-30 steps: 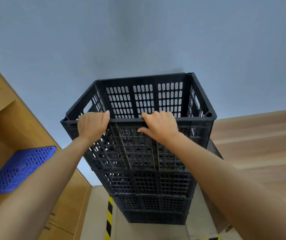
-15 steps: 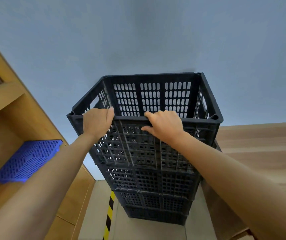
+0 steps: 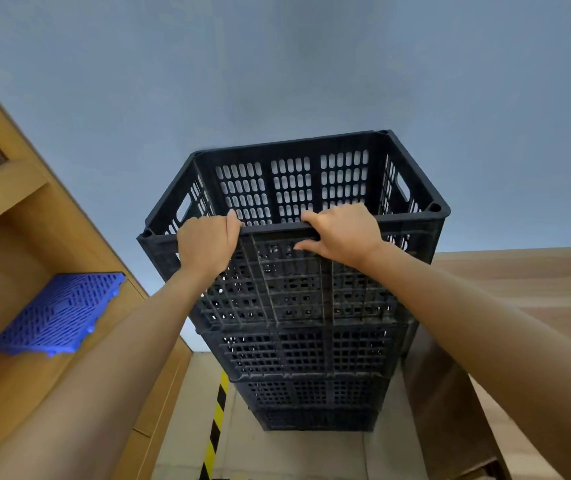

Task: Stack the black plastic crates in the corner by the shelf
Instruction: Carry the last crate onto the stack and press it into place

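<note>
In the head view, a tall stack of black crates (image 3: pixel 308 362) stands in the middle of the frame, against the grey wall (image 3: pixel 277 64), with the wooden shelf (image 3: pixel 10 216) at the left side. The top crate (image 3: pixel 294 209) sits on the stack, in the middle of the frame. The left hand (image 3: pixel 208 242) grips the near rim of the top crate, fingers curled over the edge. The right hand (image 3: pixel 343 233) grips the same rim just beside it, thumb on the outside wall. A blue plastic grid (image 3: pixel 59 313) lies on the shelf at the lower left. A yellow and black stripe (image 3: pixel 216 424) runs on the floor at the bottom. The job now looks like settling the top crate so it sits flat. To do it well, both hands should push down evenly and line up the corners with the crate below. Let go slowly, because a tall stack can tip. Whether the far corners are seated I cannot tell.
</note>
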Motion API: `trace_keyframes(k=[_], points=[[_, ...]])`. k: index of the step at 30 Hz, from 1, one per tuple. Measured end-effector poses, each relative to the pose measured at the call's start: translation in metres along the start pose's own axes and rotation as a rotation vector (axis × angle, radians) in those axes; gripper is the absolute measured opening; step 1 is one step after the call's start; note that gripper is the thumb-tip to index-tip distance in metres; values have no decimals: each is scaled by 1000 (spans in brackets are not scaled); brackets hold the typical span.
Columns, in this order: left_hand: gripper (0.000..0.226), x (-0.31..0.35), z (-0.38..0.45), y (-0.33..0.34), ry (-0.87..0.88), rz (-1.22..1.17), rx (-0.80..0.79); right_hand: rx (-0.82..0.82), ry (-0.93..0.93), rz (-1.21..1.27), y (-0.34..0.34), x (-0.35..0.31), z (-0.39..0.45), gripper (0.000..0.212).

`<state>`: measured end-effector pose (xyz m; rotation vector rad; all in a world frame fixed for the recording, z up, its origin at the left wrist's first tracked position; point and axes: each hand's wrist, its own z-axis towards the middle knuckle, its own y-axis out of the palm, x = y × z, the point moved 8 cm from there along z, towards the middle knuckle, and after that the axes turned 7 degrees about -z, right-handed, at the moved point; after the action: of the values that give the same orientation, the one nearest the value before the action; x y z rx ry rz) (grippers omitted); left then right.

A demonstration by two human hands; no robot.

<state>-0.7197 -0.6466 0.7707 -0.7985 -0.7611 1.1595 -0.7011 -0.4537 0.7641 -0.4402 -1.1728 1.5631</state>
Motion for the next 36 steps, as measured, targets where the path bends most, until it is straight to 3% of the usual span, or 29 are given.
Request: trace_keyframes(k=[13, 19, 28, 36], points=[[58, -20, 21, 3, 21, -22, 119, -21, 60, -27, 7, -4, 14, 49], [57, -19, 19, -1, 58, -14, 123, -13, 93, -25, 8, -5, 14, 53], [60, -20, 18, 3, 69, -30, -5, -20, 30, -69, -1, -9, 15, 54], [47, -13, 0, -8, 262, -205, -54, -83, 131, -122, -2, -17, 3, 59]])
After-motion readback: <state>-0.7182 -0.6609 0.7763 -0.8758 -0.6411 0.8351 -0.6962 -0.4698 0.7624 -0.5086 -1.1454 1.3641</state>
